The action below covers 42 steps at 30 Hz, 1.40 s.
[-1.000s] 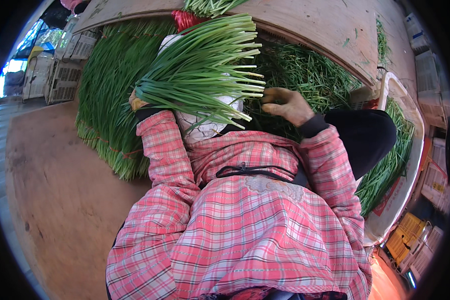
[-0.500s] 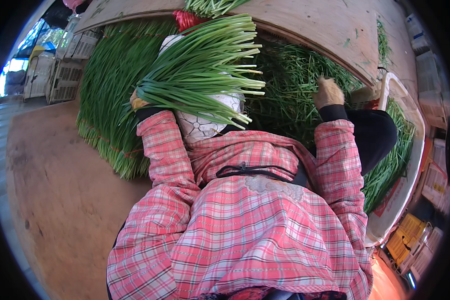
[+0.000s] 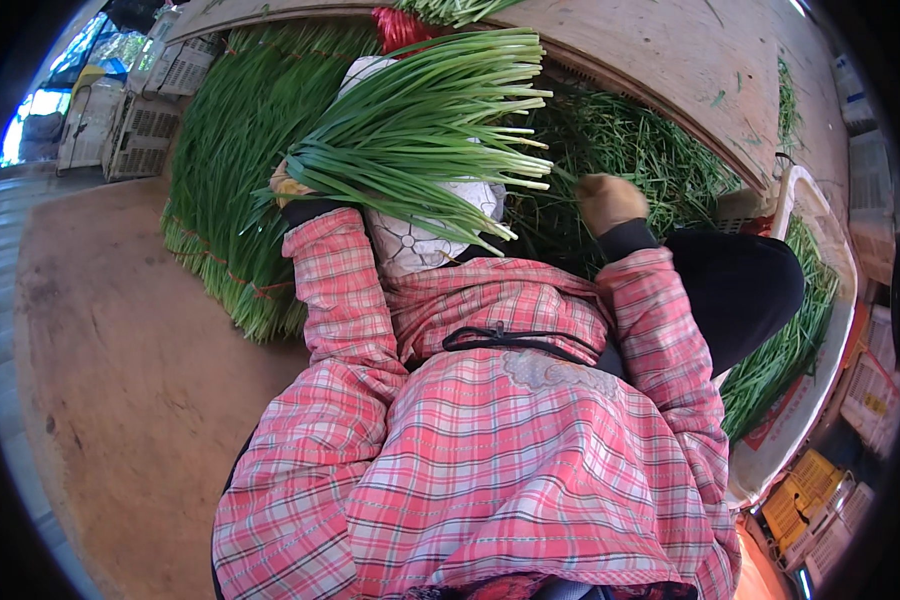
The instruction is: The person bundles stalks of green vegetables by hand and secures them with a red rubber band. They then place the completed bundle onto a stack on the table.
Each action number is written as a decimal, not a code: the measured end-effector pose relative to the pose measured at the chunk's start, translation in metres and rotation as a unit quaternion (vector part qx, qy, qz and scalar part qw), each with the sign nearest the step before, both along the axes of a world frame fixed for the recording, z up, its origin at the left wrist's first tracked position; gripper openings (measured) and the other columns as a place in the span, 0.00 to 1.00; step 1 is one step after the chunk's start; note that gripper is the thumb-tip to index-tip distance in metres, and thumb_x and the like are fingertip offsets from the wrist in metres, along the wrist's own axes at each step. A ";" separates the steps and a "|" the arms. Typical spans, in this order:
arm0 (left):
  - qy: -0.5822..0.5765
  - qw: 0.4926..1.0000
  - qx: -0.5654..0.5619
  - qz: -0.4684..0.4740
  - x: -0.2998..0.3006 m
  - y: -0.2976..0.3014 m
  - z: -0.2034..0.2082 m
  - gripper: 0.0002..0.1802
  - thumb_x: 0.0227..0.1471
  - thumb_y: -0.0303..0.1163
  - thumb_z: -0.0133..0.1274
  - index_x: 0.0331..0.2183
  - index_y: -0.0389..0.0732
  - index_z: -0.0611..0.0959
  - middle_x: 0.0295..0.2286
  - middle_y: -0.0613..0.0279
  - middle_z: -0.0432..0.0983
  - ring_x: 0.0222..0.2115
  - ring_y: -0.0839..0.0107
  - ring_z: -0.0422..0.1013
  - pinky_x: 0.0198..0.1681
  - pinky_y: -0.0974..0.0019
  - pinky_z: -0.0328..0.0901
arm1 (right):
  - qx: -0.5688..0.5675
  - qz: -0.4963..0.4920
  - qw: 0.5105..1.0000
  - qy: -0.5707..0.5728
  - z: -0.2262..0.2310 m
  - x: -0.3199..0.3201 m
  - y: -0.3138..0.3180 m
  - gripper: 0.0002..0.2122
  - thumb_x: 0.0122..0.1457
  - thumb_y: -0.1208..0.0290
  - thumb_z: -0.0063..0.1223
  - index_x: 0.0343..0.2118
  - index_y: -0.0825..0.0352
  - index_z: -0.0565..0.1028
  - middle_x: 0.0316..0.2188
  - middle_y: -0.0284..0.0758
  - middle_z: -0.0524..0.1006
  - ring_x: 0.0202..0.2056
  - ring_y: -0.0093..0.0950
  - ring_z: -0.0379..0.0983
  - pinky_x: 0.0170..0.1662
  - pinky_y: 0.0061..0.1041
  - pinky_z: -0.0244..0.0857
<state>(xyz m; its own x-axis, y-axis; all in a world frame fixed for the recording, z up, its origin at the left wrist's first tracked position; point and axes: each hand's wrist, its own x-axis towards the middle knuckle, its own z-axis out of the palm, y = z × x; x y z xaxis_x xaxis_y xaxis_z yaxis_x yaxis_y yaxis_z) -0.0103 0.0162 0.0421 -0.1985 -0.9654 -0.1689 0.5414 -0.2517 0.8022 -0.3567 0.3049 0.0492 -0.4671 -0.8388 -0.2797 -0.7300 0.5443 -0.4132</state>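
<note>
A fanned bunch of long green stems [image 3: 420, 140] lies sideways at 12 o'clock, its pale ends pointing toward 3. At 10 o'clock, the left hand [image 3: 290, 184] has its grip wrapped around the leafy end. The right hand [image 3: 611, 203], at 2 o'clock, is curled before loose greens [image 3: 660, 150]; whether it pinches anything, I cannot tell. Tied bundles [image 3: 235, 180] stand beyond the left hand. The step appears to be picking over the bunch; next calls for steady left support and a light right pinch.
</note>
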 end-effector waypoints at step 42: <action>0.092 0.991 -0.008 0.093 -0.065 0.010 0.114 0.02 0.46 0.27 0.49 0.24 0.39 0.74 0.22 0.59 0.74 0.24 0.64 0.71 0.30 0.63 0.68 | -0.195 0.230 0.940 0.158 0.028 0.063 -0.033 0.06 0.50 0.67 0.54 0.27 0.63 0.74 0.22 0.38 0.73 0.24 0.36 0.72 0.27 0.32 0.65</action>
<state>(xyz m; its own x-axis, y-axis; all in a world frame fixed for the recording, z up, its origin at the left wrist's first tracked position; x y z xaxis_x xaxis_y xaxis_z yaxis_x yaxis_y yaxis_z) -0.0752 0.0261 0.1557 -0.0427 -0.9904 -0.1314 0.7147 -0.1222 0.6887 -0.2940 0.2718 0.0769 -0.0389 -0.9823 0.1832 -0.9710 -0.0062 -0.2391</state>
